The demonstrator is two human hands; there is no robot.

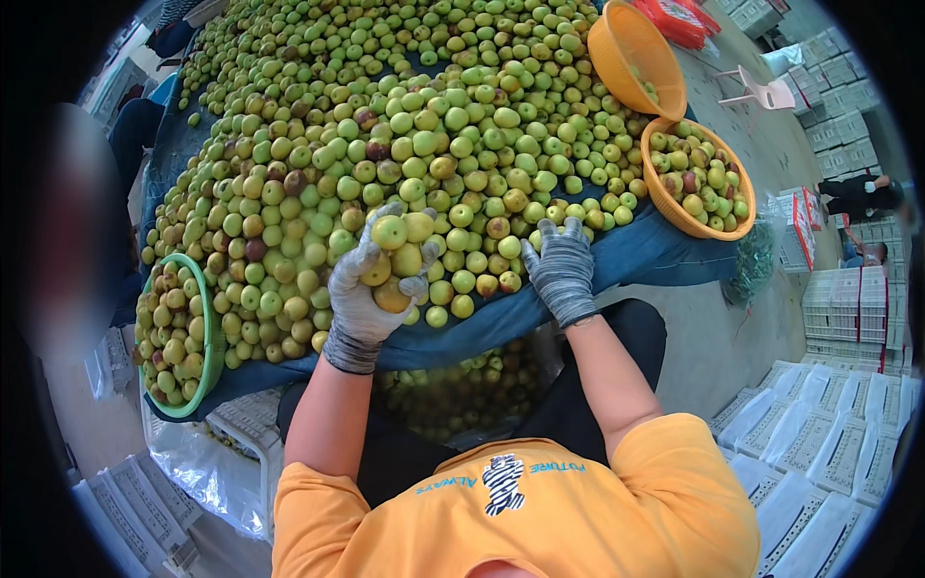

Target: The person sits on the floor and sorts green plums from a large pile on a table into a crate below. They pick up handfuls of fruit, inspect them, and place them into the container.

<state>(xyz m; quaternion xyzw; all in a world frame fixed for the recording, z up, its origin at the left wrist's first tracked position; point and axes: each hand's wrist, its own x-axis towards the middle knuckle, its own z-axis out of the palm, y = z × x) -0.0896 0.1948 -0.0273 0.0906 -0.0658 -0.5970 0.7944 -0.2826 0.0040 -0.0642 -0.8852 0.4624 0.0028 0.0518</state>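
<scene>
My left hand (355,292), in a grey knit glove, is palm up and cupped around several green-yellow jujubes (390,264), held just above the near part of the heap. My right hand (564,267), gloved the same way, rests back up at the heap's near edge. Its fingertips touch jujubes there; whether it grips one is hidden beneath the fingers. A large heap of jujubes (433,137), green to brown-blotched, covers the table in front of me. Blue cloth (477,329) hangs over the table's near edge.
A green-rimmed basket (214,339) of browner jujubes stands at left. On the right are an orange basket (654,189) of blotched jujubes and a tilted orange basket (629,50) with a few. More jujubes (462,397) lie below the table edge, between my knees. A blurred person (72,231) is at left.
</scene>
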